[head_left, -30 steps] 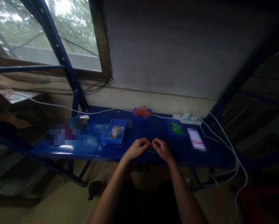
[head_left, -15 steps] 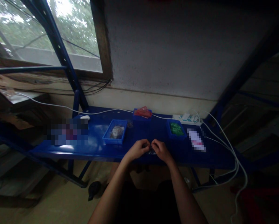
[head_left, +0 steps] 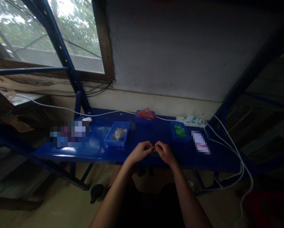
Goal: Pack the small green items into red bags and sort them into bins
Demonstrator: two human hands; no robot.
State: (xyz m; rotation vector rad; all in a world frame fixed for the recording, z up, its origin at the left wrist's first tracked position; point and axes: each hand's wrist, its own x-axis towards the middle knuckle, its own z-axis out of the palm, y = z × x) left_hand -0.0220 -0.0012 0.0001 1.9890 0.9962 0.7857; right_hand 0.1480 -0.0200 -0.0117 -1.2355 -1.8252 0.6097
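My left hand [head_left: 143, 150] and my right hand [head_left: 163, 150] meet fingertip to fingertip over the front part of the blue table [head_left: 89, 148]. Both are closed in a pinch. Between and just below the fingertips shows a small, clear, shiny piece [head_left: 154, 152], perhaps thin plastic; its kind is too small and dark to make out. Left of my hands stands a blue tray [head_left: 107, 141] with a heap of small silvery or clear-wrapped pieces [head_left: 119, 134]. To the right, another blue tray [head_left: 182, 139] holds green packets [head_left: 179, 130].
A blue bin [head_left: 145, 120] with red plastic bags [head_left: 145, 113] stands at the back. A white power strip [head_left: 191, 121] with cables lies back right, beside a blurred pale object [head_left: 200, 142]. A white cable [head_left: 101, 114] runs along the wall. Blurred items [head_left: 69, 134] lie far left.
My hands stay in nearly the same place, fingertips still together. The fingers have shifted only slightly around the small shiny piece. Trays and bin have not moved.
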